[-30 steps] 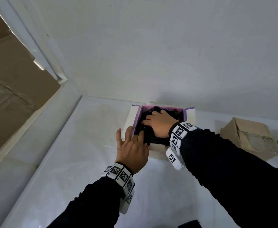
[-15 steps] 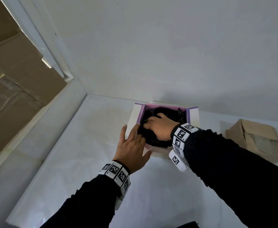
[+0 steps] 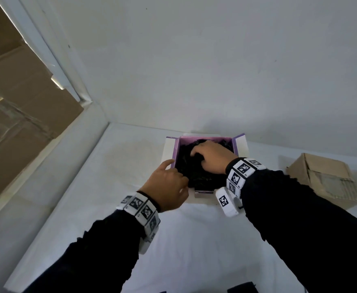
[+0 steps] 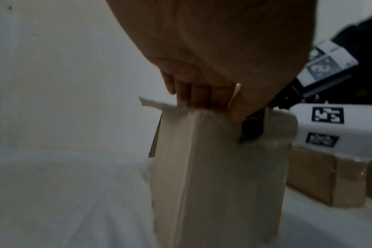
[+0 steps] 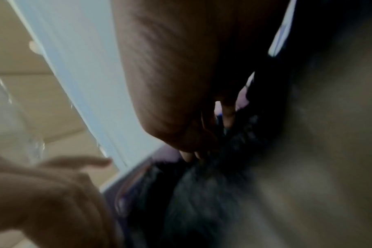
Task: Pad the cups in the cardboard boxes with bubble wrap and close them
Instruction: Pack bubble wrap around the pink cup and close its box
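The open white cardboard box with purple inner walls [image 3: 240,144] sits on the white table [image 3: 194,240], directly under both hands. Right hand [image 3: 212,158] is inside it, grip curled down onto the crumpled black bubble wrap [image 3: 203,178] filling the box. Left hand [image 3: 166,187] is at the box's near-left corner (fingers [image 4: 200,95] hooked over the rim). No cup is visible. Flaps stand open.

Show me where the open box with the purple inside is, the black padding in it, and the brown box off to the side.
open box [image 3: 235,142]: head view, purple inner wall.
black padding [image 3: 203,178]: head view, near edge of the wad.
brown box [image 3: 321,172]: head view, top face.
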### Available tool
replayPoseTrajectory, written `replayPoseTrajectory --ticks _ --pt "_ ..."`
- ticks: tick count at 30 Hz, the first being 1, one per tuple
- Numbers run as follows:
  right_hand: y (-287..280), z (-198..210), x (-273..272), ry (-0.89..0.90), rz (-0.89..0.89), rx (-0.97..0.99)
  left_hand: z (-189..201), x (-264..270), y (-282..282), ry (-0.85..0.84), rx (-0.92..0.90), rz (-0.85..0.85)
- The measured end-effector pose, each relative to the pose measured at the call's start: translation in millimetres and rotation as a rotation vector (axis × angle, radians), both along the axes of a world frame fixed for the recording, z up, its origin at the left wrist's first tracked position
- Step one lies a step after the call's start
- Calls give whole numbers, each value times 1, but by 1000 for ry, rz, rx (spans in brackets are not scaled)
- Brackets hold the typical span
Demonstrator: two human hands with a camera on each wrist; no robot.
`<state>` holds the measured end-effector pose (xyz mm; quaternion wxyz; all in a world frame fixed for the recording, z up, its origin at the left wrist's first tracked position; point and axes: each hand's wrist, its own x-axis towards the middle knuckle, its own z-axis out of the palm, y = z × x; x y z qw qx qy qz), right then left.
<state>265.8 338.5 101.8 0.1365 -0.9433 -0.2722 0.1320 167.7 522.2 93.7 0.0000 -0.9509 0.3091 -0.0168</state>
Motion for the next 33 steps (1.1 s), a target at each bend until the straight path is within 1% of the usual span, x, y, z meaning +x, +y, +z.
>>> replayPoseTrajectory --ticks 3,4,6,9,11,13,17,20,28,31,33 --pt "-18 29 6 -16 -189 89 30 22 -10 172 -114 81" --pt "-24 37 7 -11 -239 76 35 31 -14 184 -146 97" --pt "-32 47 10 17 -282 -43 38 52 -23 184 -168 114" --pt "-35 43 8 72 -283 -235 28 79 -41 314 -192 152" --pt "-33 32 8 66 -275 -278 18 91 -49 394 -167 151" --pt "-30 20 10 25 -278 -287 9 101 -55 431 -113 151" --pt "-29 7 12 48 -272 -373 1 112 -59 448 -29 191" --pt "-28 4 12 21 -287 -393 0 118 -58 468 14 240" --pt "-29 -3 15 81 -242 -479 14 138 -57 509 -10 215" --pt "-32 -4 9 7 -264 -432 19 142 -55 462 -102 203" --pt "-35 -7 5 -75 -255 -412 16 140 -52 441 -89 216"
